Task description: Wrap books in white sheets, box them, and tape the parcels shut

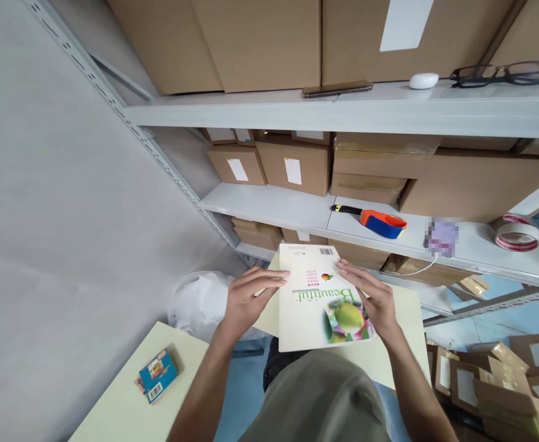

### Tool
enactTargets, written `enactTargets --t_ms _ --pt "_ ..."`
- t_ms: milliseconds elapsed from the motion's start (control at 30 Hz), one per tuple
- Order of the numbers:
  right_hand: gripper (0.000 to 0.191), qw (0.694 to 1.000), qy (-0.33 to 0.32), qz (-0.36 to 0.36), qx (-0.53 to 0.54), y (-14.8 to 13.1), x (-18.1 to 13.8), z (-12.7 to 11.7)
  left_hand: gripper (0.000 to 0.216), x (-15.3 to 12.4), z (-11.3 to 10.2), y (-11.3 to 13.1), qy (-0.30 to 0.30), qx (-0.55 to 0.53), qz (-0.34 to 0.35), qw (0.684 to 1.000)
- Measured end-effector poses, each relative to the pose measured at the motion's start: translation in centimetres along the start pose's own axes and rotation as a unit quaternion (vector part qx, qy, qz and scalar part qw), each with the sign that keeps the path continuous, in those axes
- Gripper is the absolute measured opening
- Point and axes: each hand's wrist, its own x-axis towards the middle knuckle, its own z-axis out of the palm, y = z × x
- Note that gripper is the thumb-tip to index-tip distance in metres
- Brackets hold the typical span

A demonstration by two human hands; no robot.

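A white notebook-like item [304, 319], with a barcode, green "Beautiful" lettering and a picture of green fruit, is upside down from my view. It is in front of my body, over the near edge of the pale yellow table [405, 313]. My left hand [253, 298] holds its left edge, fingers pointing inward and closed against the side. My right hand [374, 298] holds the right edge, its fingers lying along the upper right of the cover. Both thumbs are close to the edges. Whether the item touches the table underneath is hidden.
A blue boxed item [158, 374] lies on another pale table [113, 408] at left. Shelves ahead hold cartons [292, 162], an orange-and-blue tape loop [382, 224], a tape roll [518, 233], glasses [502, 75] and a white case [423, 81]. Cartons [495, 387] pile at lower right.
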Motion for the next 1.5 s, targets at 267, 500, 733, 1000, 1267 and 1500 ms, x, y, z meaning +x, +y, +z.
enactTargets --t_ms 267,500,733,1000,1267,1500 --pt "0.03 0.992 0.075 0.103 0.022 0.0 -0.8 1.3 0.037 -0.6 -0.3 -0.6 -0.006 -0.054 -0.169 0.984" --pt "0.039 0.986 0.004 0.148 0.076 -1.2 0.0 0.2 0.055 -0.5 -0.5 -0.8 -0.057 -0.16 -0.22 0.961" --pt "0.048 0.964 -0.006 0.227 0.137 -0.7 0.9 2.5 0.043 0.4 1.2 -1.4 0.031 -0.117 -0.277 0.953" --pt "0.059 0.945 -0.014 0.285 0.163 2.0 0.8 3.8 0.052 0.2 2.7 -3.1 0.013 -0.102 -0.308 0.946" --pt "0.068 0.912 -0.022 0.367 0.184 6.9 -2.2 3.6 0.075 -1.1 4.0 -5.9 -0.022 -0.112 -0.334 0.936" --pt "0.054 0.903 -0.006 0.387 0.185 14.1 -5.2 7.7 0.043 -3.2 8.8 -7.1 -0.064 -0.02 -0.308 0.949"
